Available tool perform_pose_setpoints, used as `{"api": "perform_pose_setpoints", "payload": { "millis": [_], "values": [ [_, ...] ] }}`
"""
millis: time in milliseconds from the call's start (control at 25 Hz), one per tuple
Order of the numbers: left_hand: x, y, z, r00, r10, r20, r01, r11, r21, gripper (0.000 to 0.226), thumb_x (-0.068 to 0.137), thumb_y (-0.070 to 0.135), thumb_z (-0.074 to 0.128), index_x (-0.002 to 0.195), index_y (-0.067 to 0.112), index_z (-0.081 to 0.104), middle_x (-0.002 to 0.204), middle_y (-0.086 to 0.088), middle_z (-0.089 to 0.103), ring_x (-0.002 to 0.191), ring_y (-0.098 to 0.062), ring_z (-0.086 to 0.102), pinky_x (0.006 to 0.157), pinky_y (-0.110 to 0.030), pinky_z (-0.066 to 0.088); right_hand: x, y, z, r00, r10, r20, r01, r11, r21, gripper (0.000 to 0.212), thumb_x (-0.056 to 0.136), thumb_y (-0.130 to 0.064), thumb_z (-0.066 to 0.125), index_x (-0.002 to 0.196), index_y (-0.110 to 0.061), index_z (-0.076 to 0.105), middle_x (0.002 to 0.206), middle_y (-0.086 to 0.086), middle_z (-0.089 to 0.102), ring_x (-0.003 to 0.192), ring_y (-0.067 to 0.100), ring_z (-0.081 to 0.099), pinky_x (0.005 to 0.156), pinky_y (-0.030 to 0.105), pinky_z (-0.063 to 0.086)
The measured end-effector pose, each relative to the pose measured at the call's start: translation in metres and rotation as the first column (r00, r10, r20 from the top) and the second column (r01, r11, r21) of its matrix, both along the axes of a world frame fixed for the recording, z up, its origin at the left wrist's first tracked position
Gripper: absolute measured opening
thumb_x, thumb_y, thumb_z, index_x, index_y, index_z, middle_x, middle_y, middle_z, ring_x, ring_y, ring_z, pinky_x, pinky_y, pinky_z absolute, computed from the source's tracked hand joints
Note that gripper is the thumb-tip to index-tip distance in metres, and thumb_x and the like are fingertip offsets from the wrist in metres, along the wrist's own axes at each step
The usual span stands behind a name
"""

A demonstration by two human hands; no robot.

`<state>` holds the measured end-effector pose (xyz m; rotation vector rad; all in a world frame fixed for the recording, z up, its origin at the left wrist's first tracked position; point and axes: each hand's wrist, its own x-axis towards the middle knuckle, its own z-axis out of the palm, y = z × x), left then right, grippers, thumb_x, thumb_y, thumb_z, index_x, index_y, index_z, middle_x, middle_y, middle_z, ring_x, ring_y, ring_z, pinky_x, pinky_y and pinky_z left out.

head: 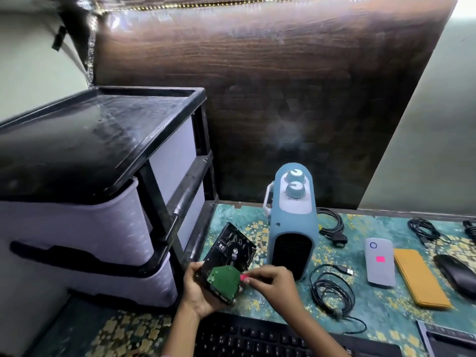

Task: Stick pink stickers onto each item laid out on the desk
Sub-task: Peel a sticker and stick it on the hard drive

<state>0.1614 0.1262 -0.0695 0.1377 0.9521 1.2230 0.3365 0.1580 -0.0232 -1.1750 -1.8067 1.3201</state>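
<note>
My left hand (198,292) holds a black hard drive (229,256) with a green circuit board, lifted and tilted above the desk's left side. My right hand (270,284) pinches a small pink sticker (243,276) at the right edge of the green board. A blue heater (292,222) with two knobs stands just behind. A grey power bank (380,264) to the right carries a pink sticker (380,259). An orange pouch (418,276), a black mouse (457,274) and coiled black cables (329,289) lie on the patterned desk (386,313).
A black-and-white plastic drawer unit (103,202) fills the left side. A black keyboard (257,338) lies at the front edge. More cables (332,225) lie behind the heater and another cable (422,230) at the far right. A dark wooden board (257,86) rises behind the desk.
</note>
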Motion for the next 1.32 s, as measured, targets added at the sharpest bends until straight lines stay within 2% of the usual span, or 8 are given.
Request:
{"api": "perform_pose_setpoints", "payload": {
  "millis": [120,480,640,840,1000,1160,1240,1320],
  "values": [
    [0.001,-0.009,-0.006,1.0,-0.016,-0.004,0.016,0.999,0.032,0.088,0.017,0.047,0.077,0.089,-0.002,0.074,0.088,-0.025,0.071,0.072,-0.035,0.067,0.074,-0.039,0.044,-0.008,-0.006,-0.001,0.999,0.003,0.04,-0.002,1.0,-0.017,0.027,0.065,-0.012,0.081,0.078,-0.032,0.069,0.047,-0.012,0.062,0.05,-0.005,0.057,0.054,0.008,0.043],
    [0.01,-0.017,0.007,1.0,0.019,0.003,-0.019,0.994,0.108,0.08,0.012,0.043,0.079,0.079,-0.001,0.076,0.081,-0.024,0.072,0.069,-0.035,0.068,0.07,-0.039,0.049,-0.023,-0.006,-0.008,0.989,-0.046,0.144,0.061,0.993,-0.1,0.038,0.051,-0.018,0.087,0.058,-0.018,0.049,0.042,-0.006,0.054,0.037,-0.002,0.048,0.042,0.011,0.04],
    [0.003,-0.016,0.003,0.998,0.05,0.043,-0.055,0.991,0.124,0.075,0.016,0.042,0.08,0.083,0.009,0.076,0.087,-0.024,0.071,0.074,-0.037,0.067,0.075,-0.045,0.045,-0.021,-0.01,-0.011,0.983,-0.14,0.122,0.149,0.987,-0.067,0.047,0.048,-0.031,0.087,0.066,-0.018,0.045,0.06,-0.004,0.053,0.053,0.007,0.044,0.049,0.017,0.034],
    [0.001,-0.017,0.001,0.996,-0.009,0.091,-0.003,0.991,0.132,0.09,0.015,0.038,0.081,0.093,-0.004,0.069,0.086,-0.03,0.069,0.067,-0.037,0.067,0.058,-0.044,0.053,-0.026,-0.015,-0.007,0.975,-0.162,0.149,0.178,0.979,-0.1,0.075,0.051,-0.033,0.087,0.109,-0.023,0.04,0.1,-0.009,0.054,0.084,0.009,0.052,0.072,0.021,0.038],
    [0.0,-0.015,-0.002,0.996,-0.021,0.083,0.011,0.993,0.121,0.086,0.015,0.039,0.082,0.086,-0.008,0.072,0.084,-0.029,0.07,0.069,-0.038,0.068,0.058,-0.045,0.056,-0.029,-0.008,-0.016,0.988,-0.109,0.105,0.127,0.977,-0.173,0.054,0.051,-0.023,0.087,0.094,-0.021,0.054,0.084,-0.007,0.066,0.069,0.004,0.057,0.062,0.008,0.046],
    [-0.006,-0.011,-0.01,0.999,0.001,0.054,-0.006,0.995,0.096,0.083,0.016,0.042,0.081,0.085,-0.004,0.074,0.083,-0.026,0.071,0.069,-0.036,0.067,0.063,-0.042,0.054,-0.032,-0.004,-0.02,0.984,-0.068,0.162,0.092,0.985,-0.144,0.035,0.066,-0.022,0.078,0.092,-0.013,0.057,0.071,-0.007,0.058,0.06,0.005,0.048,0.058,0.016,0.043],
    [-0.006,-0.007,-0.009,0.999,0.036,0.014,-0.038,0.995,0.095,0.077,0.016,0.042,0.08,0.079,-0.001,0.075,0.078,-0.023,0.071,0.065,-0.034,0.067,0.061,-0.04,0.054,-0.031,-0.001,-0.019,0.981,-0.022,0.191,0.05,0.989,-0.141,0.027,0.079,-0.019,0.067,0.104,-0.018,0.056,0.078,-0.007,0.06,0.074,0.008,0.054,0.064,0.015,0.041],
    [-0.006,0.002,-0.005,0.992,0.068,-0.106,-0.061,0.995,0.075,0.075,0.016,0.044,0.081,0.077,0.0,0.074,0.073,-0.02,0.071,0.063,-0.032,0.065,0.064,-0.035,0.051,-0.026,0.005,-0.023,0.974,-0.006,0.226,0.042,0.987,-0.155,0.043,0.088,-0.02,0.057,0.129,-0.014,0.047,0.105,0.002,0.066,0.097,0.014,0.059,0.08,0.019,0.042]
  ]
}}
